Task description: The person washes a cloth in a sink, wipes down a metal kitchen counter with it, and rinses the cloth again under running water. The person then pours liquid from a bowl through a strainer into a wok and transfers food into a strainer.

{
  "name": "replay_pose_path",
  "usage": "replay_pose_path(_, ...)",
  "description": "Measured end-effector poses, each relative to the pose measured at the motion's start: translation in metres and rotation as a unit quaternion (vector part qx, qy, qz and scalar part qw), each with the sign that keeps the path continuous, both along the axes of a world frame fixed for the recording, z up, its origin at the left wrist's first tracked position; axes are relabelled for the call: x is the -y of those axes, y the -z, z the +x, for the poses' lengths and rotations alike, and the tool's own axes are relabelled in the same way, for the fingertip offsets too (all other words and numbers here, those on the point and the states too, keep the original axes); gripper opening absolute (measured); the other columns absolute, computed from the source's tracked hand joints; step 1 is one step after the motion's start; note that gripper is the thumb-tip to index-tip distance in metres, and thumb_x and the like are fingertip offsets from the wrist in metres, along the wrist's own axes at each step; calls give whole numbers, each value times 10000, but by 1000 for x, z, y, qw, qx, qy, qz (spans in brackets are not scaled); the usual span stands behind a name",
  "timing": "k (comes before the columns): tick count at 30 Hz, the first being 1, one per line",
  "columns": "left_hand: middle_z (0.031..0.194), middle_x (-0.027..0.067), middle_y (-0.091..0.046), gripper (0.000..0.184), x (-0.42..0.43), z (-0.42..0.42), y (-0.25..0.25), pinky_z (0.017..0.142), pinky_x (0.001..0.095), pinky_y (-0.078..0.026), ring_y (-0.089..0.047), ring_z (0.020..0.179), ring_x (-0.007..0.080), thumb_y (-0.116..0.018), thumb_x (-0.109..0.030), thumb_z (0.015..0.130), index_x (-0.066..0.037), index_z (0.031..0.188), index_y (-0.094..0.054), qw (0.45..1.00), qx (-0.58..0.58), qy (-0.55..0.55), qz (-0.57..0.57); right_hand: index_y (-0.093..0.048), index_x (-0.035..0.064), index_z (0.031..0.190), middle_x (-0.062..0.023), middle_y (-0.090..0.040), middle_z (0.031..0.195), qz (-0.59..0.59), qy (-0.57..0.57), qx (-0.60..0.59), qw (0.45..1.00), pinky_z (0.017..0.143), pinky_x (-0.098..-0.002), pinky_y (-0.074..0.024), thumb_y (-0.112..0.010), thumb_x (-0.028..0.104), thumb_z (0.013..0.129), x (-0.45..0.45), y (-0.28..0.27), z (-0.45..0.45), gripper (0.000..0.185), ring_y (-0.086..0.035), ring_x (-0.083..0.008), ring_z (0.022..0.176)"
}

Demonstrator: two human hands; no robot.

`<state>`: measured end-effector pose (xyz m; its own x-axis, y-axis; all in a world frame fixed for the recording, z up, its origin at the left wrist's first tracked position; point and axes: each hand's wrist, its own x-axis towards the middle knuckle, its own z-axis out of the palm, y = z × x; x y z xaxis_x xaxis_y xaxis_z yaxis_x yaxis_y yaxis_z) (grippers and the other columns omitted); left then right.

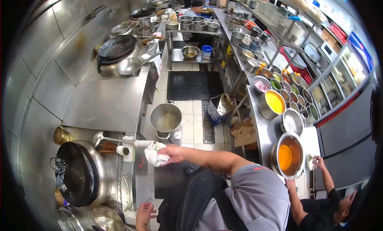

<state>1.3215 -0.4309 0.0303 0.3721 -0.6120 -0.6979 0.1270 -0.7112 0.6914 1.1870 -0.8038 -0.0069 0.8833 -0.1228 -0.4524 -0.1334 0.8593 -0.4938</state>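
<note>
My right hand (172, 152) reaches across to the left, its fingers closed round a bunched white cloth (155, 154). Against the cloth lies the handle end of a long ladle (115, 139), its bowl pointing left; whether my fingers also grip the handle is hidden. Lower down, my left hand (145, 216) is held with loosely bent fingers and nothing visible in it, near the stove's edge. A black wok (76, 173) sits on the round steel burner to the left. Beyond my right hand stands a deep steel pot (165, 118) with pale contents.
A co-worker in black (319, 211) has hands by the pot of orange liquid (289, 157) at right. Several small containers line the right counter (259, 123). A black mat (195, 85) covers the aisle floor. A strainer (108, 218) lies at lower left; another person (194, 9) is far back.
</note>
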Motion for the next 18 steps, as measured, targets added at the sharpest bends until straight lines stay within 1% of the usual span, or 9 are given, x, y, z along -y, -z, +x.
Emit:
replay_pose_path(3,1316,164,-558,576,24,19,-46,1090,448,-411,-559,1209,243,-709,-346,926,-146,1411,-473,997,-61,-24,40,-609,61,1199,-76,-700,1051,-63,-4,-34,997,745,-433,-627,-673,161,930,50,-15,90,294,-706,-213,921)
replay_pose_path(5,1079,113,-614,395,10,45,9,621,388,-574,-665,822,215,-682,-289,944,-47,1221,-539,999,5,-22,-38,-585,75,1262,-59,-682,1073,-144,25,-40,988,749,-458,-622,-735,220,887,83,-4,151,430,-682,-230,955)
replay_pose_path(6,1103,111,-621,429,9,53,11,632,392,-575,-667,851,220,-676,-300,941,-36,1248,-531,1000,15,-11,0,-589,55,1257,-90,-685,1066,-407,-23,-19,913,727,-454,-624,-758,234,853,107,-3,170,473,-687,-247,928)
replay_pose_path(8,1150,128,-624,468,25,61,-25,664,392,-587,-677,918,253,-669,-300,935,-16,1279,-529,999,10,-19,32,-639,15,1176,-134,-708,982,-372,46,-114,920,634,-445,-614,-760,235,836,140,39,259,423,-697,-259,781)
replay_pose_path(9,1147,147,-619,468,25,64,-25,669,391,-594,-687,915,271,-670,-291,935,-18,1288,-530,992,-54,-112,28,-645,10,1160,-143,-705,1014,-431,49,-96,896,590,-415,-598,-740,248,852,138,-18,277,401,-703,-252,787)
replay_pose_path(12,1048,124,-653,410,13,77,-15,689,346,-544,-650,874,211,-672,-315,950,-53,1247,-566,980,-41,-173,89,-615,69,1301,-213,-570,1364,-702,85,-25,706,967,-480,-514,-740,342,841,155,-10,365,550,-582,-370,1222)
replay_pose_path(13,965,87,-692,357,8,74,-14,727,311,-492,-615,833,155,-672,-337,962,-75,1197,-611,971,-44,-214,94,-604,96,1326,-211,-530,1406,-748,31,-24,663,1021,-499,-457,-732,378,840,152,-7,379,577,-536,-385,1265)
replay_pose_path(16,1073,147,-624,444,3,78,-22,607,354,-592,-692,856,241,-716,-298,913,-25,1225,-556,967,-60,-219,115,-528,213,1433,-189,-305,1585,-818,-157,-54,551,1150,-582,-286,-676,544,846,145,18,403,690,-334,-431,1421)
replay_pose_path(18,1065,145,-627,445,4,82,-19,613,354,-595,-689,850,236,-716,-306,913,-25,1219,-557,953,-84,-263,123,-497,218,1457,-196,-282,1592,-840,-97,-76,529,1141,-615,-277,-668,547,856,148,42,422,706,-294,-447,1438)
